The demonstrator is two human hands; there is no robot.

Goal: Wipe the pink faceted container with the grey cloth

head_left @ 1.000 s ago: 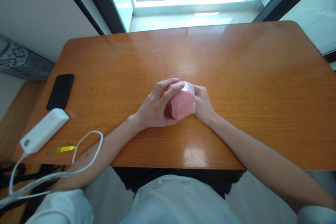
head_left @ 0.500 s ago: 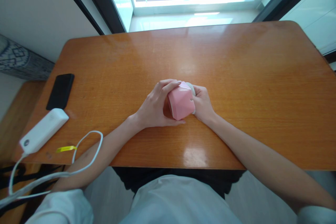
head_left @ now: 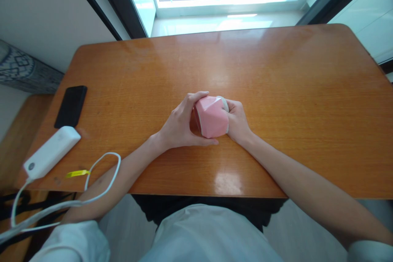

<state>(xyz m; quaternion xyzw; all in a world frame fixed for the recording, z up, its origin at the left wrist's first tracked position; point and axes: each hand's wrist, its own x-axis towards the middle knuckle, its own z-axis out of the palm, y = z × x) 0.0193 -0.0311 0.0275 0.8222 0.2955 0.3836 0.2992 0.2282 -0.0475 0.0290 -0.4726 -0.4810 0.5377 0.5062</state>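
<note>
A pink faceted object point(head_left: 211, 116), with a pale rim on its left side and a whitish rounded part at its right, is held over the middle of the table. My right hand point(head_left: 238, 120) grips it from the right, thumb towards me; its other fingers are mostly hidden behind the object. Around the left side curves my left hand point(head_left: 183, 125), its fingers and thumb spread above and below. Small gaps show between the left fingertips and the pink surface. What kind of object it is I cannot make out.
On the brown wooden table point(head_left: 147, 77), a black phone point(head_left: 70, 106) lies at the left. Close to it is a white power strip point(head_left: 52, 153). A white cable point(head_left: 107, 190) with a yellow tag point(head_left: 77, 173) runs over my left forearm. Beyond the far edge is a window.
The pink object has turned in my right hand and shows different facets. My left fingers have loosened and moved slightly off its top.
</note>
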